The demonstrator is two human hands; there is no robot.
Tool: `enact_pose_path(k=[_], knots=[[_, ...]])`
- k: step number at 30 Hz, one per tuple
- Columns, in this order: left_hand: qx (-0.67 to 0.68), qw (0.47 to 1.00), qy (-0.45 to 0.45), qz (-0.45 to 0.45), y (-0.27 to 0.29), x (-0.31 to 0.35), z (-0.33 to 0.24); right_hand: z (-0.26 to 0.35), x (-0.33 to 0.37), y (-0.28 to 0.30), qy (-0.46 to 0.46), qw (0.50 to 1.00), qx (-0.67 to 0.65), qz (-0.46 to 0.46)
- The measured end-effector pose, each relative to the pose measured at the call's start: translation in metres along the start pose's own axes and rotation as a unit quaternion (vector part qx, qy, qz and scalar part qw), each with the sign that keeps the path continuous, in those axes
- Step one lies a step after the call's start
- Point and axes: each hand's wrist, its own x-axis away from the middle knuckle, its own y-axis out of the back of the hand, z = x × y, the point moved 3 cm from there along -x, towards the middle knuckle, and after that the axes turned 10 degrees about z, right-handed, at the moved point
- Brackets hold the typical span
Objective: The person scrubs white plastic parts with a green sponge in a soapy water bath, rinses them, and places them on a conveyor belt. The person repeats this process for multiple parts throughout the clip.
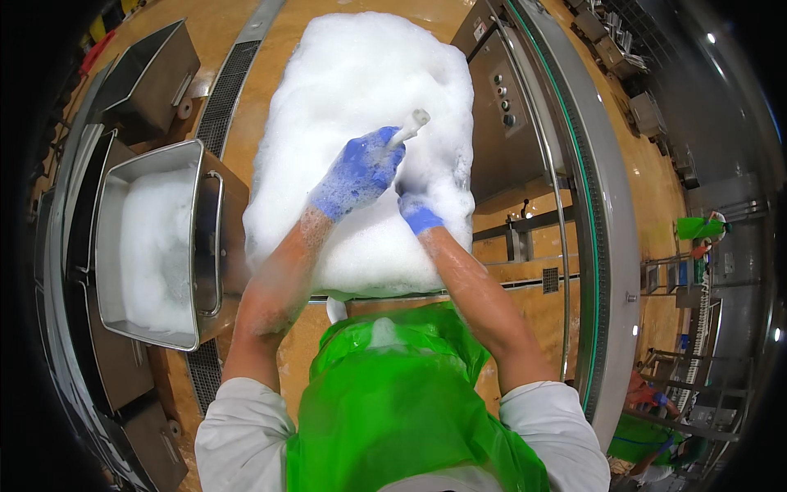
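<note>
A thick heap of white foam (361,74) fills and covers a large container in front of me; only its near edge shows. My left hand (358,174), in a blue glove wet with suds, is closed round a short white tube (412,125). The tube's open end points up and away to the right, above the foam. Lower and to the right, my right hand (421,213), gloved in blue too, is sunk in the suds. Its fingers are hidden, so what it holds, if anything, does not show. Suds cling to my left forearm.
On the left stands a steel bin (197,279) holding foamy water, with a wheeled steel cart (168,78) behind it. A steel cabinet with knobs (507,107) and a curved conveyor (602,246) flank the right side. Other people (701,228) are farther right.
</note>
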Motion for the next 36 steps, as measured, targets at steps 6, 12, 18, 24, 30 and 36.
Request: enact_pose_path(k=[6,12,18,24,30,36], knots=[[0.126,0.966,0.213,0.079,0.010,-0.005,0.001,-0.042,0.008,0.018,0.094,0.878,-0.454,0.121],[-0.003,0.979,0.173,0.110,-0.017,-0.002,0.005,-0.031,-0.010,0.065,0.152,0.657,-0.738,-0.022],[0.085,0.971,0.197,0.108,-0.009,0.011,0.001,-0.006,-0.014,0.047,0.136,0.594,-0.786,-0.103],[0.263,0.944,0.189,0.062,0.025,-0.004,-0.005,-0.049,0.002,0.088,0.107,0.581,-0.805,0.055],[0.256,0.936,0.207,0.124,0.005,-0.009,-0.007,-0.006,0.010,0.118,-0.015,0.669,-0.735,0.106],[0.337,0.921,0.187,0.050,-0.010,-0.006,-0.006,-0.009,0.002,0.125,0.205,0.967,-0.137,-0.063]])
